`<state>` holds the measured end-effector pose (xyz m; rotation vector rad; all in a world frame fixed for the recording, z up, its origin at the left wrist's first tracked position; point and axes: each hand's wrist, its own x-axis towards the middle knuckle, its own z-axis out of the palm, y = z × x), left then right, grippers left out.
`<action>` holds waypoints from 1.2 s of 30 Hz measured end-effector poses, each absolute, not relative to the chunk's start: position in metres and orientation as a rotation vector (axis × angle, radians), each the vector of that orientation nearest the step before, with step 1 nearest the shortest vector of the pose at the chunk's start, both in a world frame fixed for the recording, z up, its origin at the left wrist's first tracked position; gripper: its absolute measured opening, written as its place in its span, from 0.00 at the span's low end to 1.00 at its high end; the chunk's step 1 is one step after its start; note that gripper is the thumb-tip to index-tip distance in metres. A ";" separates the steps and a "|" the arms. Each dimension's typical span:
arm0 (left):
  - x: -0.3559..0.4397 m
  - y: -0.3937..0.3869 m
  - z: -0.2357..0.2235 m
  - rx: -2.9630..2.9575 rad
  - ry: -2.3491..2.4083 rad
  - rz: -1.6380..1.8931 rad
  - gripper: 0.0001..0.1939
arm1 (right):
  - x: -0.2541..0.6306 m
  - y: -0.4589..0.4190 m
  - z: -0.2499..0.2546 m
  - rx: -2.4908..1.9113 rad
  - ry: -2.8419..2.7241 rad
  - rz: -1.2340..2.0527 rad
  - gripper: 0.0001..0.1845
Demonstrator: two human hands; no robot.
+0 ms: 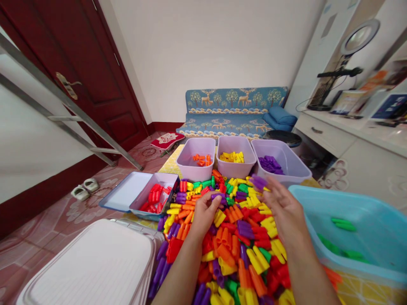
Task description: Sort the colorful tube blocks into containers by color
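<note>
A thick heap of plastic finger-shaped pieces [235, 250] in red, orange, yellow, green and purple lies in front of me, many joined side by side. My left hand [205, 207] is over the heap's middle, thumb and fingers closed on a purple piece [219, 196]. To the right, my right hand [282, 203] is raised above the heap with another purple piece [259, 182] at its fingertips, smeared by motion. Just beyond it stands a lilac bin [295, 169] holding purple pieces [270, 165].
Two more lilac bins hold orange pieces [202, 160] and yellow pieces [232, 157]. Red pieces [155, 198] fill part of a box at left, near a white lid [92, 267]. A blue tub [349, 203] with green pieces stands at right. Behind is a patterned sofa [229, 120]; a ladder [70, 106] leans left.
</note>
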<state>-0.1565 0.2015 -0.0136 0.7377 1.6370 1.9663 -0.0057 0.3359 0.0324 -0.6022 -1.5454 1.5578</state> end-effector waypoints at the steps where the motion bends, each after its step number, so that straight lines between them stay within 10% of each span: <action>1: -0.156 0.202 -0.013 0.744 1.643 1.962 0.21 | -0.007 0.335 0.034 -0.559 -1.400 1.539 0.28; 36: -0.154 0.186 0.038 1.047 1.946 2.135 0.12 | -0.042 0.304 -0.008 -0.723 -1.833 1.602 0.14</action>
